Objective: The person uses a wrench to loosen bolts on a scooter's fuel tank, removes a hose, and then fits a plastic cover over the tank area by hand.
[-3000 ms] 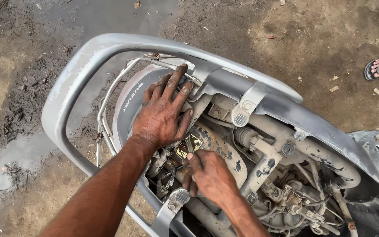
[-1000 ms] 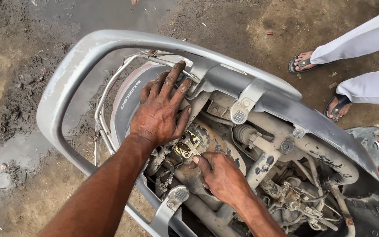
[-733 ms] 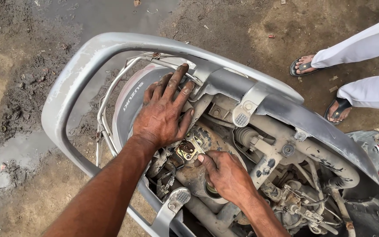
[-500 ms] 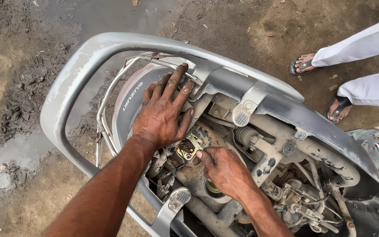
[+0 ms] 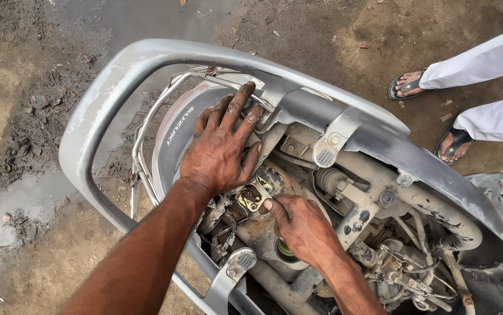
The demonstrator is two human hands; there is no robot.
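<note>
My left hand (image 5: 219, 149) lies flat, its fingers spread apart, on the far part of the scooter's open rear end, the palm pressing over the curved grey inner fender (image 5: 173, 131) and the fingertips reaching the chrome frame tube (image 5: 205, 79). It grips nothing; it only steadies. My right hand (image 5: 301, 227) sits nearer, down in the engine bay, fingers curled together, thumb and forefinger closed at the small brass-coloured fitting (image 5: 252, 195) that shows between my 2 hands, at the top of the dirty metal housing (image 5: 275, 175). I cannot tell if the fingers truly pinch it or just press beside it.

Over the last 3 seconds the right hand has crept from lower in the bay up toward that fitting, while the left hand has not shifted. I judge the work has narrowed to this 1 small part, with the right hand now placed to work it.

At the far right, another person's 2 sandalled feet (image 5: 432, 116) stand on the dirt, where only 1 foot showed earlier. The grey body panel (image 5: 391, 146) arches over the bay.
</note>
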